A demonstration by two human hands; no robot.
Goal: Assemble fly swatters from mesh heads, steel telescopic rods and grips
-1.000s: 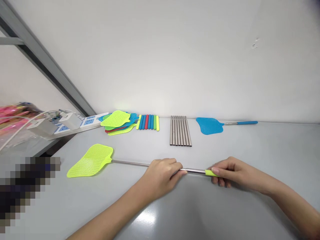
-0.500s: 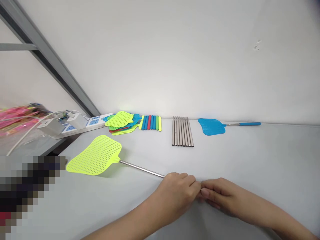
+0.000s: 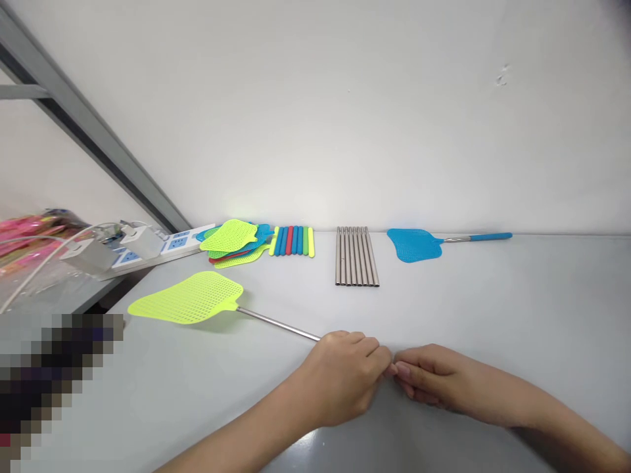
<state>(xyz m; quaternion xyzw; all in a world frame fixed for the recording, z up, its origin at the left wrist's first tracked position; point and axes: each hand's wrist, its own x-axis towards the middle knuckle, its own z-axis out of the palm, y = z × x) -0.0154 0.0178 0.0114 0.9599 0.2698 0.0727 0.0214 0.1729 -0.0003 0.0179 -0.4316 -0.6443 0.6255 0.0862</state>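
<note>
We see the left hand closed around the metal rod of a yellow-green swatter, its knuckles turned up. The rod runs out from that hand, away and to its left, and ends in the broad perforated head, which is tilted over the grey table. Just to the right of the left hand, its fingertips meeting the left thumb, we find the right hand with fingers curled and thumb laid over them (we cannot tell whether it grips the swatter's handle, since the fingers hide whatever is between them).

Beyond the left hand, almost straight ahead, we have a row of metal tubes lying side by side. Farther to the left of it are coloured grips in yellow, blue, red and green, and just left of those, a pile of swatter heads overlapping one another. Ahead of the right hand, near the wall, we see a blue swatter lying with its handle pointing right. Well to the left of both hands is a white power strip with white plugs in it.
</note>
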